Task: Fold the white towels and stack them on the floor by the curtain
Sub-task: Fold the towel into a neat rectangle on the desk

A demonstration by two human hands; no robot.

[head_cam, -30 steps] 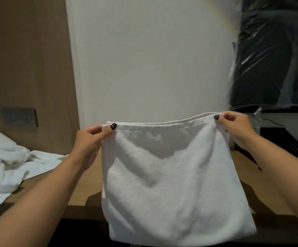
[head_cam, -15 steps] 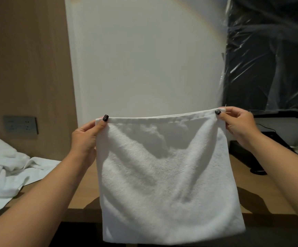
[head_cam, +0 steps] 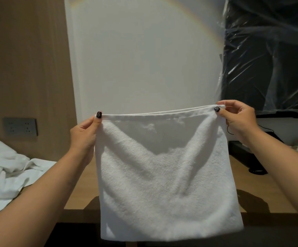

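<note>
White terry, the folded towel (head_cam: 164, 175) hangs mid-frame above the wooden desk (head_cam: 84, 189), its top corners pinched by the left hand (head_cam: 84, 138) and right hand (head_cam: 238, 120). Over the last second its sagging top edge has been drawn taut and level, so it looks squared for the next fold; unfolded towels (head_cam: 5, 170) wait at lower left.

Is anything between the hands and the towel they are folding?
No. The left hand and right hand each already pinch a top corner of the towel, which hangs free above the desk. The floor by the curtain is out of view.
</note>
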